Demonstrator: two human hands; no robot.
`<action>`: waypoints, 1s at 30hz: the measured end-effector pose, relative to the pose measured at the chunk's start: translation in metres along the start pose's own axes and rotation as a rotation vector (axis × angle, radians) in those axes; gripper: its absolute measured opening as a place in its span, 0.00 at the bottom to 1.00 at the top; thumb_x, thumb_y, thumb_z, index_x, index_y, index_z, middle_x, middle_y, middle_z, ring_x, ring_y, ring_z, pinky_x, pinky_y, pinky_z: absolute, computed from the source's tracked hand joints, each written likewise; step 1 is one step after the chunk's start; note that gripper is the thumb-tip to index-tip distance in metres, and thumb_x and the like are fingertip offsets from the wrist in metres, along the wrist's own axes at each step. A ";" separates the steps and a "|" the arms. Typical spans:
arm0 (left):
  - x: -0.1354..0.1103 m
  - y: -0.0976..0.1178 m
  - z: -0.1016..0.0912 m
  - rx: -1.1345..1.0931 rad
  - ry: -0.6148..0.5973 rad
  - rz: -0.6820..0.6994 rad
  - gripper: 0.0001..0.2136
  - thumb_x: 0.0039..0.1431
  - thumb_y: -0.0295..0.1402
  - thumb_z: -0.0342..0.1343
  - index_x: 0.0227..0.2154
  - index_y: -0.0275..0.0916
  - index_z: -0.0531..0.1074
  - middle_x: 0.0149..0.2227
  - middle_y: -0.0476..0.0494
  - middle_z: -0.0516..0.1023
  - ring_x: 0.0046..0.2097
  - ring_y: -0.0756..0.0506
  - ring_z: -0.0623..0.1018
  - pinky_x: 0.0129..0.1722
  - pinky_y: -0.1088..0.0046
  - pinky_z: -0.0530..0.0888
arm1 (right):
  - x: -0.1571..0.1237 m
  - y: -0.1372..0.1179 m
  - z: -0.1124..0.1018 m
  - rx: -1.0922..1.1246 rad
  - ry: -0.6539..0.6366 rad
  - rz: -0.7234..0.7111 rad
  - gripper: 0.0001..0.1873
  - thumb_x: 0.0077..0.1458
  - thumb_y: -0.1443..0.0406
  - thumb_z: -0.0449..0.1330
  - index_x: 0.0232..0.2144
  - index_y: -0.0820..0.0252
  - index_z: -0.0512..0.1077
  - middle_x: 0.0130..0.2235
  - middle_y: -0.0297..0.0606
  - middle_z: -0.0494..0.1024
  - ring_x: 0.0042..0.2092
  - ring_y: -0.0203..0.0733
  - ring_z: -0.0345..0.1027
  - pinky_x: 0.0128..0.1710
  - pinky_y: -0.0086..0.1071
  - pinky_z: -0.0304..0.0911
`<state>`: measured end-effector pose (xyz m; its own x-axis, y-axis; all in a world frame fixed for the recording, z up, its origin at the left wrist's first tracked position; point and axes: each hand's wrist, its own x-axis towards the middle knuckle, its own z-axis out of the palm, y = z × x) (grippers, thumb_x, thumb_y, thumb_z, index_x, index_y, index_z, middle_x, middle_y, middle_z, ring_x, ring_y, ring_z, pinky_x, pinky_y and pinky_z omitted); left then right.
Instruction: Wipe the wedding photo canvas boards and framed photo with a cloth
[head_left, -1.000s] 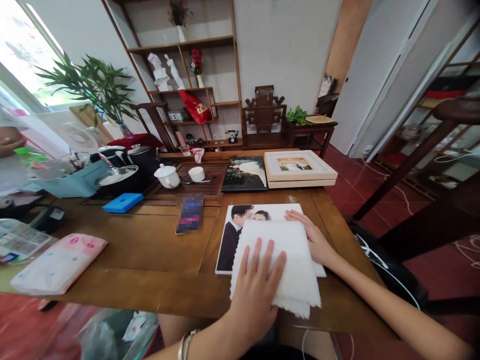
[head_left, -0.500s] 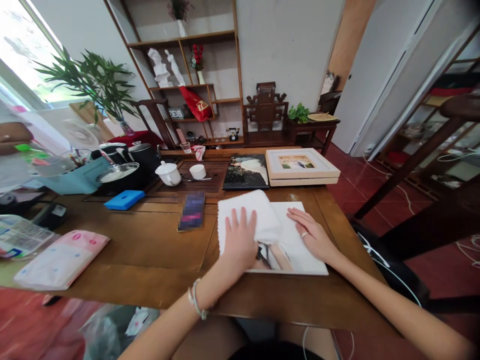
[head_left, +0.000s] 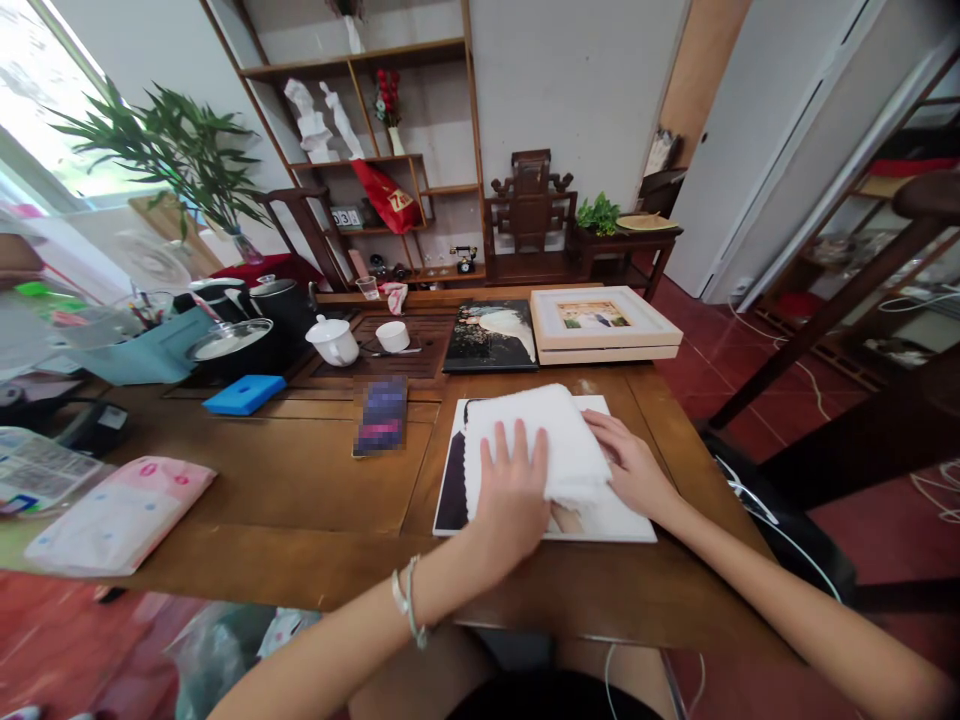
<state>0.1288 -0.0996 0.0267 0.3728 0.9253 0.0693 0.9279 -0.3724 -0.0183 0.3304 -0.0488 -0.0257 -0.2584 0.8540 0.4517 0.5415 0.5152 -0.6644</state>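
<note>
A white cloth point(head_left: 551, 420) with a scalloped edge lies folded over a flat photo panel point(head_left: 452, 497), hiding most of its picture. Dark and pale parts of the print show at the left and along the bottom. Pressed flat on the cloth, my left hand point(head_left: 514, 495) has its fingers spread. My right hand point(head_left: 630, 465) rests on the panel's right side with its fingers stretched out, touching or close to the cloth's right edge; its fingertips are partly tucked by the cloth.
Behind the panel lie a dark photo album point(head_left: 491, 337) and a boxed picture frame point(head_left: 607, 325). To the left are a phone-like pixelated object point(head_left: 380, 415), a blue block point(head_left: 245, 394), a lidded white teacup point(head_left: 332, 341) and a pink-and-white tissue pack point(head_left: 124, 515).
My left hand has slid the white cloth to the right across the panel, uncovering its dark left side. The right hand stays nearly in place, now beside the cloth.
</note>
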 end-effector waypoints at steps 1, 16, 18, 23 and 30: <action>0.013 -0.008 -0.001 -0.002 -0.021 -0.005 0.34 0.56 0.29 0.56 0.66 0.31 0.54 0.68 0.24 0.52 0.68 0.23 0.53 0.63 0.41 0.56 | 0.001 0.000 0.001 -0.014 0.012 0.000 0.19 0.57 0.67 0.53 0.47 0.57 0.78 0.55 0.48 0.75 0.59 0.55 0.65 0.59 0.54 0.60; 0.068 -0.074 -0.007 -0.146 -0.098 0.310 0.34 0.53 0.21 0.48 0.66 0.36 0.55 0.69 0.37 0.54 0.70 0.35 0.52 0.66 0.52 0.53 | -0.002 0.002 0.001 -0.063 -0.010 -0.002 0.21 0.60 0.66 0.50 0.52 0.62 0.74 0.58 0.49 0.73 0.62 0.51 0.62 0.62 0.52 0.58; 0.043 -0.077 -0.009 -0.108 -0.112 0.242 0.36 0.51 0.20 0.49 0.66 0.36 0.53 0.70 0.37 0.51 0.70 0.34 0.49 0.66 0.50 0.52 | -0.003 0.002 0.002 -0.064 -0.012 0.000 0.21 0.61 0.66 0.49 0.52 0.63 0.74 0.58 0.50 0.73 0.62 0.50 0.62 0.63 0.51 0.57; -0.030 -0.067 -0.008 -0.013 -0.139 0.103 0.38 0.50 0.19 0.49 0.67 0.36 0.52 0.70 0.37 0.49 0.70 0.31 0.47 0.66 0.47 0.54 | -0.003 0.000 0.004 -0.074 -0.006 0.024 0.22 0.61 0.66 0.48 0.53 0.63 0.74 0.58 0.49 0.72 0.63 0.49 0.61 0.63 0.51 0.57; -0.062 -0.043 -0.005 0.047 -0.049 -0.020 0.37 0.51 0.24 0.53 0.67 0.37 0.53 0.70 0.35 0.51 0.69 0.28 0.52 0.63 0.46 0.60 | -0.003 0.002 0.003 -0.068 -0.042 0.081 0.25 0.62 0.64 0.50 0.59 0.62 0.68 0.63 0.48 0.67 0.66 0.49 0.56 0.66 0.52 0.52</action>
<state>0.0657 -0.1418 0.0282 0.3529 0.9354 0.0208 0.9342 -0.3510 -0.0640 0.3293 -0.0502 -0.0301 -0.2440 0.8954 0.3724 0.6148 0.4398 -0.6547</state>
